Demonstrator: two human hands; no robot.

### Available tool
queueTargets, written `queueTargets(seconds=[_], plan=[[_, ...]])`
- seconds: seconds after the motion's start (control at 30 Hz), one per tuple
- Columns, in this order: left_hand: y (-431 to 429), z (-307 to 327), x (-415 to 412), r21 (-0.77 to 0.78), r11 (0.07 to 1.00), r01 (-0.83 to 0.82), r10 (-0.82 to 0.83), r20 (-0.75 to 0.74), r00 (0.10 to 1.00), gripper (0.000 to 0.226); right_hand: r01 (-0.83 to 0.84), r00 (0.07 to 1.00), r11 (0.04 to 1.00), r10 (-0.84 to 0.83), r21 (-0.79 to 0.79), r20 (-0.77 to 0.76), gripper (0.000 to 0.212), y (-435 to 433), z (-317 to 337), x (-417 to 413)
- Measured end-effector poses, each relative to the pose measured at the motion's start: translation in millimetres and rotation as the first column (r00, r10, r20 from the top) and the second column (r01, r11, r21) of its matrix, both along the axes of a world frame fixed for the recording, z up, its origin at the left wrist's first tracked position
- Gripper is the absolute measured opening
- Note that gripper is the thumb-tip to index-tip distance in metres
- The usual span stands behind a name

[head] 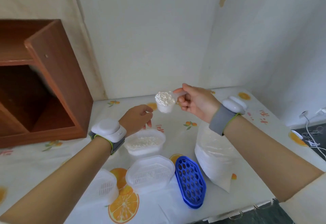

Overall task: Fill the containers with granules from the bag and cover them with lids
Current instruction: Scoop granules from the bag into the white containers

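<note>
My right hand [195,102] holds a clear plastic scoop [165,102] by its handle, heaped with white granules, in the air above the table. Below it and to the left stands an open translucent container [145,143] partly filled with granules. My left hand [137,117] hovers at that container's far left rim, fingers loosely curled; I cannot tell whether it touches the rim. A large clear bag of granules [214,155] stands to the right, under my right forearm. Two white containers covered with slotted lids [150,172] [105,185] sit nearer me. A blue honeycomb lid [191,181] lies beside them.
The table [176,125] carries an orange-print cloth and sits against white walls. A brown wooden shelf unit [40,82] stands at the left end. White cables and a plug [312,135] lie off the table's right edge.
</note>
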State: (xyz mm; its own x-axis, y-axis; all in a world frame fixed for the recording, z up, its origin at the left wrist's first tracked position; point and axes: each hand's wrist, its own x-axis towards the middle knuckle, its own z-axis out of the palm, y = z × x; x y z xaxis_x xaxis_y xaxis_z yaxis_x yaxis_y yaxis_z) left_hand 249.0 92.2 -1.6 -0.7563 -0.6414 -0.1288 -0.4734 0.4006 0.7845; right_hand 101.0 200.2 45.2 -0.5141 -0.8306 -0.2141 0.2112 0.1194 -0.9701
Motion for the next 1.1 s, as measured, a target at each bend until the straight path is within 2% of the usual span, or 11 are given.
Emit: queueTargets(seconds=[0.23, 0.4, 0.53, 0.6, 0.7, 0.8, 0.9, 1.03, 1.1], plan=[[-53, -33, 77, -0.027, 0.974, -0.226, 0.227, 0.037, 0.973, 0.027, -0.170, 0.985, 0.984, 0.172, 0.055, -0.024, 0.038, -61, -40, 55], [-84, -65, 136, -0.041, 0.938, -0.343, 0.346, 0.107, 0.932, 0.026, -0.260, 0.964, 0.952, 0.264, 0.162, -0.005, 0.036, -102, -78, 93], [-97, -89, 164, -0.120, 0.910, -0.396, 0.414, 0.227, 0.881, 0.034, -0.300, 0.949, 0.925, 0.315, 0.233, -0.029, 0.032, -128, -105, 119], [-102, -101, 175, -0.154, 0.897, -0.414, 0.441, 0.313, 0.841, 0.040, -0.317, 0.932, 0.906, 0.352, 0.280, -0.085, 0.036, -139, -117, 132], [-105, -114, 183, -0.129, 0.898, -0.420, 0.432, 0.432, 0.792, 0.045, -0.356, 0.884, 0.870, 0.432, 0.339, -0.180, 0.031, -152, -131, 145], [-105, -125, 184, -0.029, 0.891, -0.454, 0.426, 0.405, 0.809, 0.043, -0.397, 0.763, 0.824, 0.541, 0.404, -0.354, 0.029, -160, -141, 158], [-101, -129, 181, 0.048, 0.877, -0.478, 0.442, 0.311, 0.841, 0.034, -0.451, 0.549, 0.761, 0.649, 0.467, -0.527, 0.030, -161, -144, 170], [-100, -133, 182, 0.032, 0.876, -0.481, 0.455, 0.270, 0.848, 0.029, -0.489, 0.270, 0.667, 0.729, 0.562, -0.629, 0.032, -159, -145, 180], [-101, -132, 182, 0.016, 0.883, -0.469, 0.447, 0.274, 0.851, 0.029, -0.503, 0.165, 0.640, 0.731, 0.581, -0.662, 0.033, -156, -148, 177]])
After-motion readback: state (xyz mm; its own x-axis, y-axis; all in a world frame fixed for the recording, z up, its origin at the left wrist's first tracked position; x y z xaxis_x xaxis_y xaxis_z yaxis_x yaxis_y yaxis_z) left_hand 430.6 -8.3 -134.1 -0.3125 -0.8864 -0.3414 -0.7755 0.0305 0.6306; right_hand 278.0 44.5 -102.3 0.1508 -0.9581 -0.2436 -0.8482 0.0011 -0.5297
